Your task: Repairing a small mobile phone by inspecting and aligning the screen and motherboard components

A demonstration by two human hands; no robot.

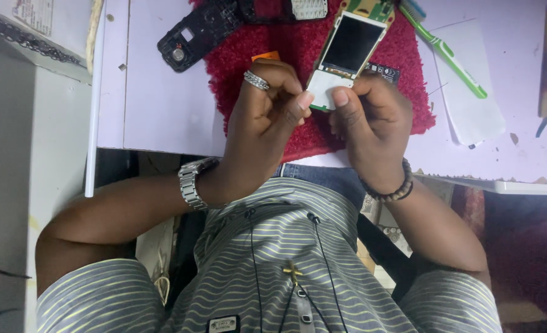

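left hand [267,102] curled, fingertips pinching green phone circuit board with dark screen [347,52] | right hand [366,111] gripping its lower end | board above red fuzzy mat [403,68] | white paper label [33,15] top-left

Both hands hold a phone board with a small screen [347,52] over a red mat [298,43] on the desk [156,105]. The left hand [264,105] wears a ring, and the right hand [369,117] pinches the board's bottom edge. A green toothbrush [449,55] lies near.

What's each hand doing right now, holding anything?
Left hand: closed, fingertips pinching the lower edge of the phone circuit board.
Right hand: closed, grip on the same board's lower edge.
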